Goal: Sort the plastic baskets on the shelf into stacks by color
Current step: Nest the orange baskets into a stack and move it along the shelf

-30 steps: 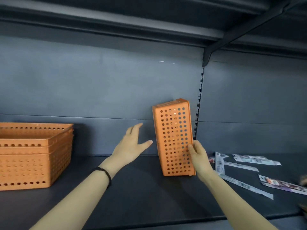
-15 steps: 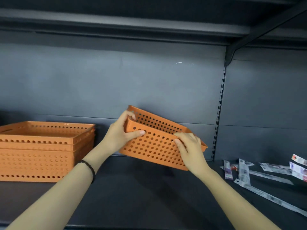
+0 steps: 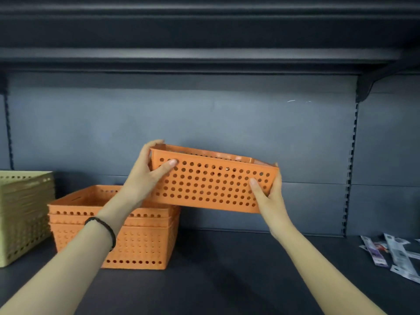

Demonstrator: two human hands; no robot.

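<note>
An orange basket (image 3: 211, 185) hung in the air above the shelf (image 3: 227, 269), open side up and tipped slightly down to the right. The left hand (image 3: 147, 176) was closed on its left end, thumb across the perforated front wall and fingers curled over the rim. The right hand (image 3: 268, 196) clamped the lower right corner, thumb on the front, with the other fingers hidden behind.

The basket sat just above and to the right of the orange stack (image 3: 118, 226), overlapping its right rim in the view; whether they touched could not be told. A pale green stack (image 3: 22, 214) stood at the far left, close beside the orange one.

The likely trouble lay in nesting. Lowered with that tilt, one corner could catch on the top basket's rim and jam crooked, or shove the light stack sideways into the green one. Some packaged strips (image 3: 391, 255) lay well apart at the right, out of harm's way.
</note>
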